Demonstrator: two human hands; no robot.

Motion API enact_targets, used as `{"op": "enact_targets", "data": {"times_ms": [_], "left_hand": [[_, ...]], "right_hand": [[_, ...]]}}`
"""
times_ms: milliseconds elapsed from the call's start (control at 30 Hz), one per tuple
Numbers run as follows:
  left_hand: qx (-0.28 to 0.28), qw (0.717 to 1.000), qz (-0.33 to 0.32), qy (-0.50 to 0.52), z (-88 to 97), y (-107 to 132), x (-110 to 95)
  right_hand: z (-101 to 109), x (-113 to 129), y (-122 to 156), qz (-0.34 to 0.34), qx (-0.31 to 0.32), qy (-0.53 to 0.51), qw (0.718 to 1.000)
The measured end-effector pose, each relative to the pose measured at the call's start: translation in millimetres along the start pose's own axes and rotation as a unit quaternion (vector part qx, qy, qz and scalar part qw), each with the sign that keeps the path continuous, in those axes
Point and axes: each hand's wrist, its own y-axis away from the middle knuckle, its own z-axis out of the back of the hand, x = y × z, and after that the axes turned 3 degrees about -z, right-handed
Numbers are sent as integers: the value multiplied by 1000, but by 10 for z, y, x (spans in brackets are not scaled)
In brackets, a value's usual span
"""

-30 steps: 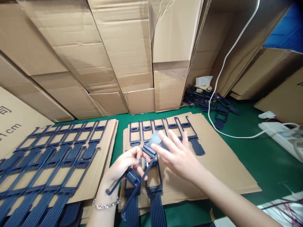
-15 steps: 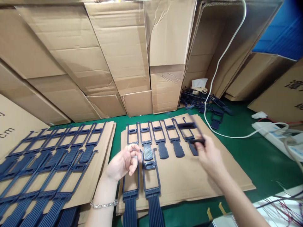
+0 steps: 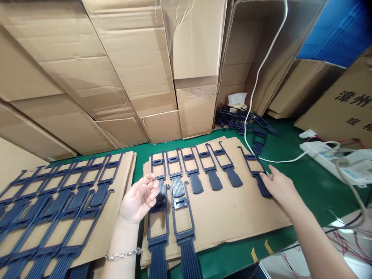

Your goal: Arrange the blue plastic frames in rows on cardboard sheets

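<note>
My right hand pinches the ridged lower end of a dark blue plastic frame, which lies along the right side of the cardboard sheet. To its left is a row of similar frames, the nearest one a gap away. My left hand hovers palm up over the left part of the sheet, its fingers loosely curled and holding nothing. It partly hides a frame in the row. Two larger frames with long ribbed ends, one of them just right of that hand, lie in front.
Another cardboard stack at left carries overlapping rows of frames. A loose pile of dark parts sits by the open carton at the back. A white cable hangs down to the green table, near a power strip.
My right hand has brought the frame down from the air onto the right side of the cardboard, moving right. My left hand stays over the left part, fingers curled a little more. The view has shifted slightly.
</note>
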Motion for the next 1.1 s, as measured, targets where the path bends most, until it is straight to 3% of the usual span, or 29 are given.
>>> {"op": "enact_targets", "data": {"times_ms": [167, 300, 400, 500, 633, 900, 1100], "left_hand": [[-17, 1000, 5, 19, 29, -2, -10], [-29, 997, -24, 67, 62, 7, -35], [-103, 987, -90, 90, 107, 12, -86], [-162, 971, -141, 102, 173, 3, -134], [-165, 962, -173, 134, 273, -21, -139], [-147, 957, -187, 169, 325, -9, -113], [-145, 957, -183, 174, 308, -19, -103]], "right_hand": [[-23, 72, 20, 92, -79, 70, 990], [-208, 92, -99, 131, -21, 66, 989], [-319, 79, -167, 158, 18, 50, 986], [-352, 76, -215, 223, 12, 28, 974], [-360, 136, -313, 293, -9, 7, 956], [-360, 289, -544, 296, 20, -9, 955], [-386, 358, -554, 302, 30, -26, 953]]}}
